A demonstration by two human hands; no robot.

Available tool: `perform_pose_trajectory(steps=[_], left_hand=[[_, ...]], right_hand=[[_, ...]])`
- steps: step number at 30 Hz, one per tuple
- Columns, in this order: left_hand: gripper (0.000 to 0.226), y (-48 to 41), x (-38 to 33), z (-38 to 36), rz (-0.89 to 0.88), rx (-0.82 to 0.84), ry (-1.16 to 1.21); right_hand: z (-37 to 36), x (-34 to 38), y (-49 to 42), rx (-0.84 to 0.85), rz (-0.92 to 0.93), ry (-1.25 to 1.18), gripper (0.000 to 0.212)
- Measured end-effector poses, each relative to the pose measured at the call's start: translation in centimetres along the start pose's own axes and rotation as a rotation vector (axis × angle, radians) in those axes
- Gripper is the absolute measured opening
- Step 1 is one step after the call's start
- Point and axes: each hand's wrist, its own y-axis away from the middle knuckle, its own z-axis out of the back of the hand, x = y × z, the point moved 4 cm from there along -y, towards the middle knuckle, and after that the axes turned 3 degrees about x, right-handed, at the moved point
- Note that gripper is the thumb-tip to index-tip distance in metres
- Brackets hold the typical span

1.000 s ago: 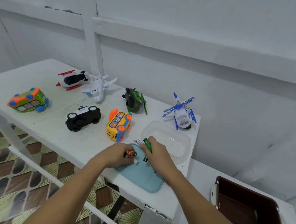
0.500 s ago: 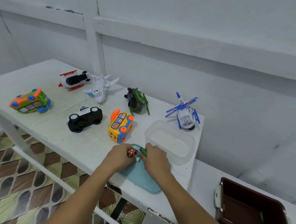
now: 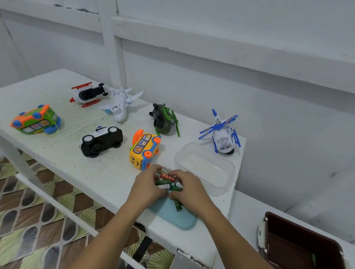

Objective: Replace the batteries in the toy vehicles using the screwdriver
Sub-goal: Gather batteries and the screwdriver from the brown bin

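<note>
**Gathering the cells.** Your left hand (image 3: 147,186) and right hand (image 3: 190,189) curl their fingers inward around a loose bundle of batteries (image 3: 168,182), pressed between the fingertips. One green battery (image 3: 178,205) lies below your right fingers on the blue lid (image 3: 174,218). The yellow bus (image 3: 144,150) stands just beyond your left fingertips. Risk: only side pressure holds the bundle, so easing either hand may spill cells off the table (image 3: 109,172).

red, green and white batteries (image 3: 168,182) were bunched at 5 o'clock from the yellow toy bus (image 3: 144,151), which lay on its side.
</note>
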Motion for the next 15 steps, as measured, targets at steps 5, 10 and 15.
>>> perform_pose_trajectory(steps=[5, 10, 15], left_hand=[[0.072, 0.7, 0.5, -0.1, -0.037, -0.068, 0.113], [0.064, 1.4, 1.3, -1.0, -0.078, -0.078, 0.314], [0.055, 2.0, 1.5, -1.4, -0.124, -0.066, 0.439]], right_hand=[[1.1, 0.0, 0.7, 0.036, 0.050, -0.085, 0.061], [1.9, 0.1, 1.7, 0.006, 0.097, -0.064, 0.057], [2.1, -0.3, 2.6, -0.037, 0.127, -0.053, 0.059]])
